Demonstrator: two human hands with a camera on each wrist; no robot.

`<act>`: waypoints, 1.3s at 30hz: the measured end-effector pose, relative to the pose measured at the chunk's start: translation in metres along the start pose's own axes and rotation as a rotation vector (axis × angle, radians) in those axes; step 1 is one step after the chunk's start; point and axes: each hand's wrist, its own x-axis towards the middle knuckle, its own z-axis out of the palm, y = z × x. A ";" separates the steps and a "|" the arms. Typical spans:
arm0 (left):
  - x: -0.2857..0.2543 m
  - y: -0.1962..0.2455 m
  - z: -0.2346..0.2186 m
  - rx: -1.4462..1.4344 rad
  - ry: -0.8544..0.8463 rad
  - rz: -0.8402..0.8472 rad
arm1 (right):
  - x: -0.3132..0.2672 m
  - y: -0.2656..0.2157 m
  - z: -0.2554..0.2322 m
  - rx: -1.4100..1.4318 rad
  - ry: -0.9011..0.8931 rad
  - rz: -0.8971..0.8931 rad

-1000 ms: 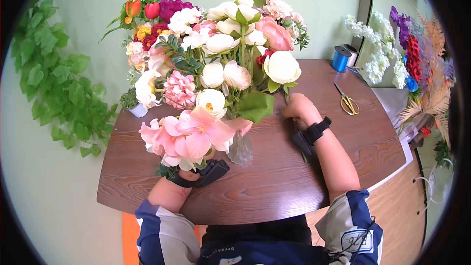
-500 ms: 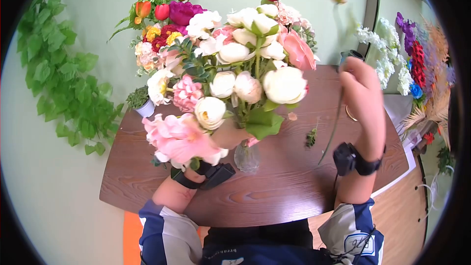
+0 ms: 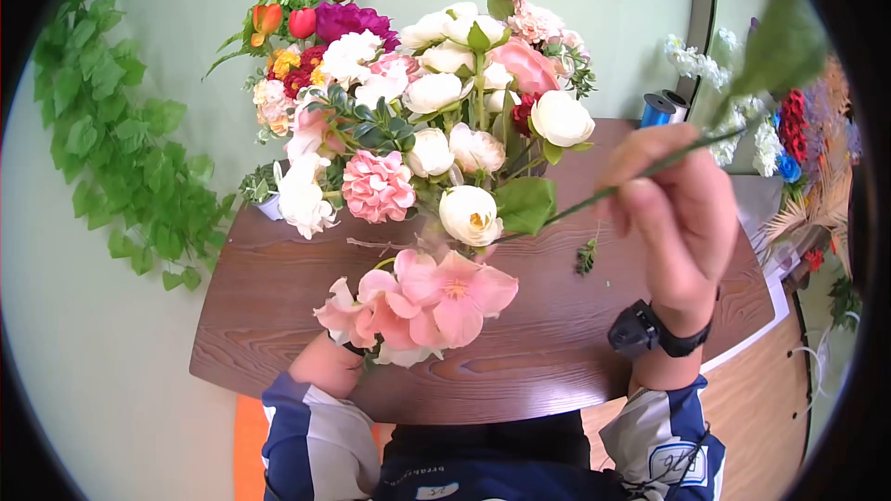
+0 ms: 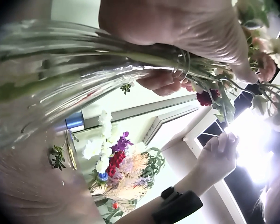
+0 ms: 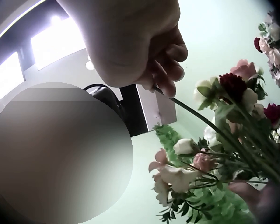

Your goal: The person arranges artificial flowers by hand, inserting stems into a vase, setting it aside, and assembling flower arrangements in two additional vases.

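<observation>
My left hand is wrapped round the neck of a clear glass vase, which holds a bunch of artificial flowers on green stems. In the head view, pink blossoms hide that hand and the vase. White peonies, a pink hydrangea and green leaves fill the bunch. My right hand pinches a long green stem between thumb and fingers, to the right of the bunch. The stem slants, its lower end overlapping the bouquet near a broad leaf. Its upper end carries a blurred green leaf close to the camera.
A small green sprig lies on the brown table. Blue ribbon spools stand at the back right. More flowers are at the far right, a potted plant at the left, and a hanging vine on the wall.
My right hand has risen from the table beside the bouquet with a long stem, which now slants toward the bunch. The pink blossoms have swung right and now cover the vase.
</observation>
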 end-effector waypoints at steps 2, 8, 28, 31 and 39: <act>0.002 0.005 -0.001 -0.014 0.018 0.007 | 0.002 0.007 0.005 -0.088 -0.069 0.027; -0.003 0.011 0.004 -0.069 0.090 0.037 | 0.001 0.019 0.016 -0.168 -0.110 0.073; 0.041 0.023 0.025 0.257 -0.042 -0.119 | 0.002 0.014 0.009 -0.054 -0.005 0.044; 0.035 -0.011 0.004 -0.192 0.133 -0.118 | 0.002 0.012 0.011 -0.100 -0.036 0.102; 0.041 0.024 0.032 0.165 -0.019 -0.059 | 0.004 0.024 0.015 -0.128 -0.102 0.106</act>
